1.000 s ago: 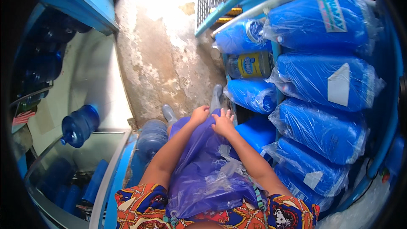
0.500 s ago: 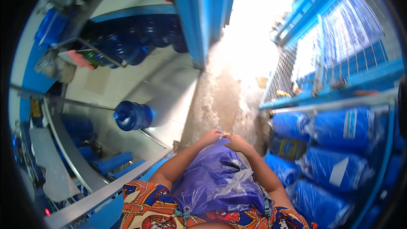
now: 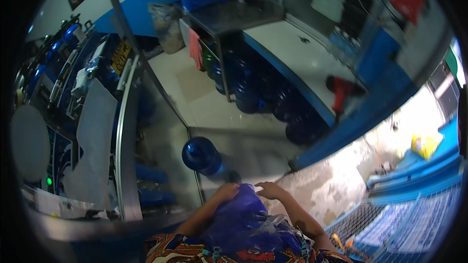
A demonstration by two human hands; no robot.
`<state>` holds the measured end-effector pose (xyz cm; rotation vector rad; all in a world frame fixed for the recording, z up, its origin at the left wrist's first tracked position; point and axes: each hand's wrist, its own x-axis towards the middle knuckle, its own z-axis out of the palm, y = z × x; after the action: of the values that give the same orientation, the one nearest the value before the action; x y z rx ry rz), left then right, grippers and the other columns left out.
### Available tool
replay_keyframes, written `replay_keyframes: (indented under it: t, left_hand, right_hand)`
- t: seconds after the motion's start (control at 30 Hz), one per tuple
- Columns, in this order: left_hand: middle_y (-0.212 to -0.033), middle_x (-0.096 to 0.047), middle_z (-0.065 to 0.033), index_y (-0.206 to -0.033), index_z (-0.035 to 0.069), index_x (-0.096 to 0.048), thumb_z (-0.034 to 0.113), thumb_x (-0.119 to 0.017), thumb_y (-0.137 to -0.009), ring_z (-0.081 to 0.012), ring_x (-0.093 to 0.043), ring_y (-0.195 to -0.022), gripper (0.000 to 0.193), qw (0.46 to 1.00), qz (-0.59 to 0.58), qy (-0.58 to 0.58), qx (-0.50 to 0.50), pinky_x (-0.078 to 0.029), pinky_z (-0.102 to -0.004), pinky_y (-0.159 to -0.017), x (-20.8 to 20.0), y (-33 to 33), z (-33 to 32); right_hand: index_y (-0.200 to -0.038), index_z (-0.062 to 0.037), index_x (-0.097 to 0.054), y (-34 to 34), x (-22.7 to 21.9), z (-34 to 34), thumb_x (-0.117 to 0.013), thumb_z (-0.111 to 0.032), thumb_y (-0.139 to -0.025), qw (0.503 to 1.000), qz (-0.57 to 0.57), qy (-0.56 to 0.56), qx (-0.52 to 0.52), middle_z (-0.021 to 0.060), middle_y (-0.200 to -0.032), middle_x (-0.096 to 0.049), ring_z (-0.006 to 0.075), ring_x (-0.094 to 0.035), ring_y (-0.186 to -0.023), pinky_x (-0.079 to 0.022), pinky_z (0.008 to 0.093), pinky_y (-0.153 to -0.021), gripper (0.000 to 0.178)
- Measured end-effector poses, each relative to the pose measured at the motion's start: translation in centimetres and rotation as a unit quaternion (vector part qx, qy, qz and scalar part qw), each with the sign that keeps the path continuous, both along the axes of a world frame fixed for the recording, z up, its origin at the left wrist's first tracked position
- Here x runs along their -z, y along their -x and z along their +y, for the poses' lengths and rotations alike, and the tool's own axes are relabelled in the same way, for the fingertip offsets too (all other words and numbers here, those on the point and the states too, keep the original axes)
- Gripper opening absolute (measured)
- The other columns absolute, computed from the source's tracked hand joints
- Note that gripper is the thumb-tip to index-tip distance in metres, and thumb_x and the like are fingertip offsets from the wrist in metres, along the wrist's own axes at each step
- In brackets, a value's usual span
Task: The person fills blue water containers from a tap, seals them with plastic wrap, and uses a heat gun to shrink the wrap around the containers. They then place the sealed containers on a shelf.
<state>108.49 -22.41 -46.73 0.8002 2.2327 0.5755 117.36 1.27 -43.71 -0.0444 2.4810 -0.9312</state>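
Observation:
A purple sheet (image 3: 234,219) with crumpled clear plastic over its lower part spreads across my front, above my patterned clothing. My left hand (image 3: 227,193) has its fingers closed on the top edge of the sheet. Just right of that edge, my right hand (image 3: 271,191) is closed, and a small whitish bit shows at its fingertips; I cannot make out what it is. A blue water jug (image 3: 201,156) lies tilted on the floor beyond my left hand, apart from it.
A metal-framed glass partition (image 3: 127,136) runs along the left. Several blue jugs (image 3: 248,92) stand beneath a counter. A blue post (image 3: 351,122) bounds the doorway, with a red drill-like tool (image 3: 338,95) behind it. Wire mesh (image 3: 358,220) is at the lower right.
My view has swung left, bringing in more of the room and losing the wrapped blue rolls on the right. My hands have drawn slightly apart.

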Motion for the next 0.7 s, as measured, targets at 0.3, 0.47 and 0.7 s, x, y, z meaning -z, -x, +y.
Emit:
replay_keyframes:
  t: [0.3,0.47,0.7]
  left_hand:
    - [-0.102,-0.066,-0.0198,-0.112,0.006,-0.065,0.026,-0.054,-0.086,-0.0391,-0.062,-0.095,0.034,0.996,0.055,0.075,-0.014,-0.048,-0.0449,-0.086,-9.5,22.2,-0.4]
    - [-0.101,-0.065,-0.0232,-0.117,0.005,-0.062,0.029,-0.055,-0.087,-0.0389,-0.060,-0.101,0.039,0.993,0.074,-0.047,-0.084,-0.047,-0.0443,-0.091,-12.0,33.0,3.6]
    - [-0.115,-0.064,-0.0188,-0.122,0.006,-0.061,0.034,-0.056,-0.089,-0.0354,-0.060,-0.106,0.043,0.999,-0.044,-0.008,-0.007,-0.046,-0.0421,-0.094,-12.7,50.2,6.8]
  right_hand:
    - [-0.130,-0.0106,-0.055,26.4,-10.1,1.9,-0.062,-0.030,-0.086,0.994,0.019,-0.007,-0.109,0.0189,-0.124,-0.059,0.0367,-0.056,-0.113,-0.044,0.0418,-0.097,0.048]
    - [-0.128,-0.0109,-0.057,37.0,-12.0,5.8,-0.064,-0.027,-0.087,0.996,0.054,0.036,-0.064,0.0197,-0.122,-0.060,0.0357,-0.057,-0.112,-0.045,0.0398,-0.096,0.045]
    - [-0.128,-0.0117,-0.057,53.3,-13.3,12.4,-0.065,-0.022,-0.085,0.996,0.008,0.066,-0.051,0.0186,-0.119,-0.062,0.0339,-0.059,-0.110,-0.047,0.0380,-0.091,0.045]
